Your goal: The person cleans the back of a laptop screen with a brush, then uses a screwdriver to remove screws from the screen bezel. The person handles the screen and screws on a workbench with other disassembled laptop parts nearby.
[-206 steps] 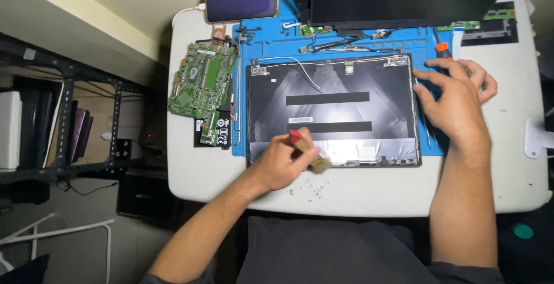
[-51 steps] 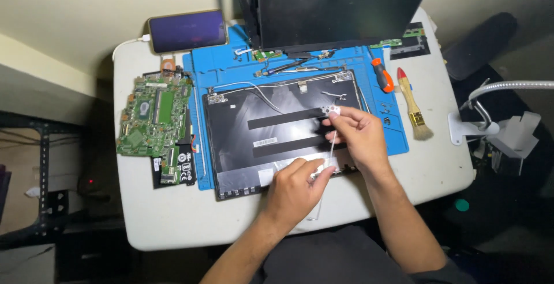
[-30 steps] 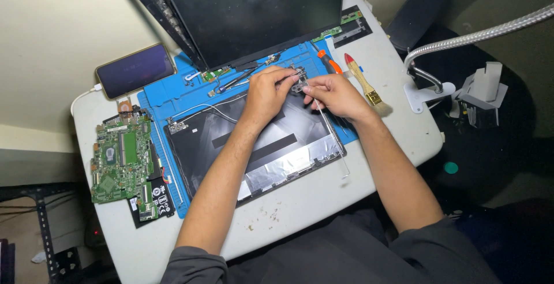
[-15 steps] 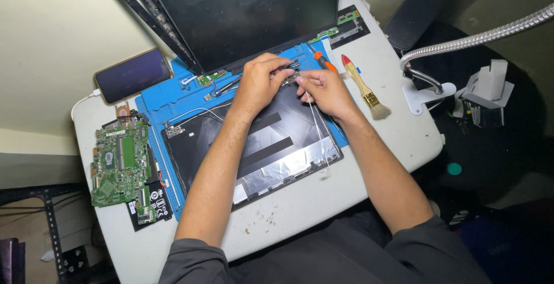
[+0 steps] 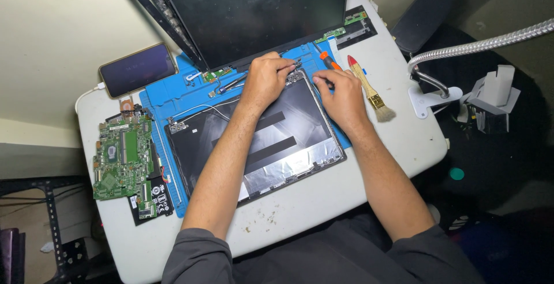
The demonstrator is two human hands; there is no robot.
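Hinge work at the far right corner of the black laptop lid shell (image 5: 259,139) looks like your step in hand: that shell lies flat on the blue mat (image 5: 167,102), filling most of the white table (image 5: 323,197). Your left hand (image 5: 262,82) pinches the small metal hinge bracket (image 5: 295,76), your right hand (image 5: 343,90) pressed down just beside it, seemingly empty. Next calls for fine fingertip moves; the propped screen panel (image 5: 254,12) crowds the far side, orange screwdriver (image 5: 330,62) and brush (image 5: 369,90) the right.

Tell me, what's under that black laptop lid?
A blue work mat lies under the black laptop lid, on a white table. Anything beneath the lid's middle is hidden.
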